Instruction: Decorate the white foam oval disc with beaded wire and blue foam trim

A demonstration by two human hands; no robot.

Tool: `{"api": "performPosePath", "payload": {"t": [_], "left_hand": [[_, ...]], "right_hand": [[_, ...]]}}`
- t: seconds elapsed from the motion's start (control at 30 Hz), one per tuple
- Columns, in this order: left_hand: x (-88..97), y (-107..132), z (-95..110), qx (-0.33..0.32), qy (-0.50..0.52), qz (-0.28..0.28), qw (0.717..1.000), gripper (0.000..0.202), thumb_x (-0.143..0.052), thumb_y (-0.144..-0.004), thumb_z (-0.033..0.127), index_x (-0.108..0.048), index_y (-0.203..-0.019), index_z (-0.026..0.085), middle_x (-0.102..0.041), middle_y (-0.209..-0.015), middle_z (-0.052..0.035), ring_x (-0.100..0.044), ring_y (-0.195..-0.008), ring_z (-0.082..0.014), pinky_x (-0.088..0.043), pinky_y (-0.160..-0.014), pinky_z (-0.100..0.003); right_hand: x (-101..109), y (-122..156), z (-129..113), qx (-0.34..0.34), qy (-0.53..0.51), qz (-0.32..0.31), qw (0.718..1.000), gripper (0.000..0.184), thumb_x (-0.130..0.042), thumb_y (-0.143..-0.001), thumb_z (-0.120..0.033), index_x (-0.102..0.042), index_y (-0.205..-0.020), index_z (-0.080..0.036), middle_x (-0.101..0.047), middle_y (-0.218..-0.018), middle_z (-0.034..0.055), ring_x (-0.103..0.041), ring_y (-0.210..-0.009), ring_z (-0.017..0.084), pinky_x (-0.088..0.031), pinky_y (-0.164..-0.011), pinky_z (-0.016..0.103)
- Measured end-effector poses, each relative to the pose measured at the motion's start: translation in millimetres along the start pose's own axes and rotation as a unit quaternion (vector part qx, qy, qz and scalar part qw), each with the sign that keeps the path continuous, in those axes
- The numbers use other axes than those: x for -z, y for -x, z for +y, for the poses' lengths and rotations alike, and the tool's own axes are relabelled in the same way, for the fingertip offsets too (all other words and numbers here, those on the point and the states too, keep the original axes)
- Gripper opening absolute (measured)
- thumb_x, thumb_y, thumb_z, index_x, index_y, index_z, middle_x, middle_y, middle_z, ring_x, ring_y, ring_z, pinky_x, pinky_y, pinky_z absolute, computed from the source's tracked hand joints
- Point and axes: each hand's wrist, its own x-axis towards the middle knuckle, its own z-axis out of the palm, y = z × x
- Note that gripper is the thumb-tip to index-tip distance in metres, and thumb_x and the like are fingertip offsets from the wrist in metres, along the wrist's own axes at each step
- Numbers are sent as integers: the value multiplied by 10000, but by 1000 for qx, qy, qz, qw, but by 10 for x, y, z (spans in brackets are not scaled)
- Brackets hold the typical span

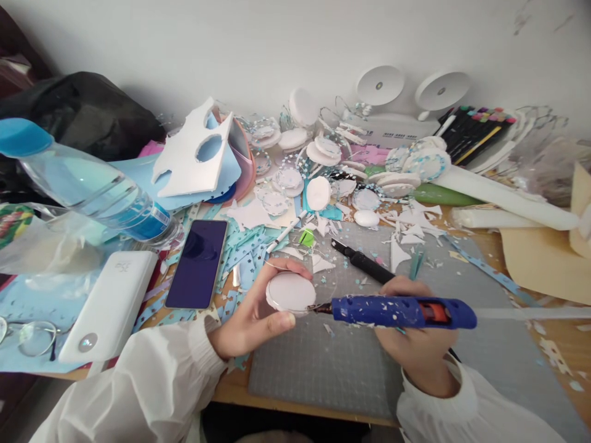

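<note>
White disc [290, 292], clasped in my left grip [255, 321]; blue glue gun [376, 312], held in my right grip [418, 349].
Disc: toward counter's [231, 387] front edge. Behind: craft knife [369, 266], white scraps [322, 263]. Toward left edge: phone [197, 264], power bank [108, 307], capped bottle [99, 184], contents unclear.

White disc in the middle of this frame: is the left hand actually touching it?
Touching. The head view shows the left hand holding the white disc by its edge, thumb at the near rim, fingers curled around the far side.
</note>
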Motion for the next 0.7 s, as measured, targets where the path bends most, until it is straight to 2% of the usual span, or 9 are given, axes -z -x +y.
{"api": "performPosePath", "payload": {"t": [0.23,0.7], "left_hand": [[13,-6,-15,-2,-6,-2,1000,508,-656,-858,496,-508,-1267,235,-484,-1201,-101,-463,-1124,-273,-396,-959,-380],[4,-9,-17,14,13,-3,1000,553,-684,-835,498,-485,-1274,228,-497,-1219,-98,-500,-1068,-245,-414,-894,-338]], "right_hand": [[-6,-19,-19,3,3,-4,1000,192,-638,-706,-104,-527,-765,-249,-543,-587,-50,-527,-487,138,-408,-458,288],[-1,-4,-6,-13,-10,1,1000,220,-640,-699,-102,-526,-792,-265,-551,-591,-44,-524,-480,146,-412,-440,290]]}}
